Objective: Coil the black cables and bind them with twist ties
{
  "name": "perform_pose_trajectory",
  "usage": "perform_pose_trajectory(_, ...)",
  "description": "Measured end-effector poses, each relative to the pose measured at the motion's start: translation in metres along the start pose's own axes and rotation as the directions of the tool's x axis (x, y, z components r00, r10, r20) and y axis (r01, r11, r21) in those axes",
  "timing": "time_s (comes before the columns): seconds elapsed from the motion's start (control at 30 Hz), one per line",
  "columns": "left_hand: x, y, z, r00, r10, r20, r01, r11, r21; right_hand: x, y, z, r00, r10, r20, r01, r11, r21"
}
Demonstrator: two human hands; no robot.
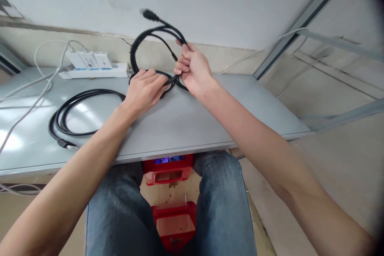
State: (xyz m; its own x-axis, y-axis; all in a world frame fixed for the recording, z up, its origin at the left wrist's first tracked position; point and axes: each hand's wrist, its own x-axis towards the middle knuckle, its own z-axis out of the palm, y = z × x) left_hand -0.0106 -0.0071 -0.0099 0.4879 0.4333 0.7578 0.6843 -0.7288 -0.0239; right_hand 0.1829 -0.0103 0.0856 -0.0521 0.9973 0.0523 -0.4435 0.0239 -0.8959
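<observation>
Head view now, and the left hand [145, 89] grips the looped black cable [133, 52] over the bench [210, 116], the right hand [194, 66] clasping it higher, a second coil [61, 108] lying leftward.

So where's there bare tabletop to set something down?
Bare on the grey tabletop: the right end, between the right forearm, the right edge and the metal post; also the front middle, between right forearm and left forearm. Crowded: back left, power strip and white cables; left, loose black coil; back middle, left hand and right hand with the held cable.
</observation>
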Motion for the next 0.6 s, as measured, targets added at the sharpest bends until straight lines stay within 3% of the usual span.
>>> perform_pose_trajectory(0.13,0.001,0.005,-0.005,0.999,-0.041,0.005,0.041,0.999,-0.015,-0.015,-0.020,-0.010,0.984,-0.164,0.066,0.167,0.985,-0.046)
perform_pose_trajectory(0.23,0.003,0.010,-0.012,0.999,-0.044,-0.001,0.044,0.998,-0.033,-0.009,-0.039,-0.041,0.964,-0.262,0.045,0.266,0.958,-0.107)
perform_pose_trajectory(0.43,-0.003,0.000,-0.014,0.988,-0.140,-0.060,0.136,0.989,-0.056,0.002,-0.094,-0.140,0.932,-0.312,-0.187,0.308,0.950,-0.051)
perform_pose_trajectory(0.6,-0.008,-0.011,-0.008,0.964,-0.257,-0.068,0.252,0.965,-0.077,-0.023,-0.119,-0.230,0.850,-0.328,-0.413,0.320,0.943,-0.090)
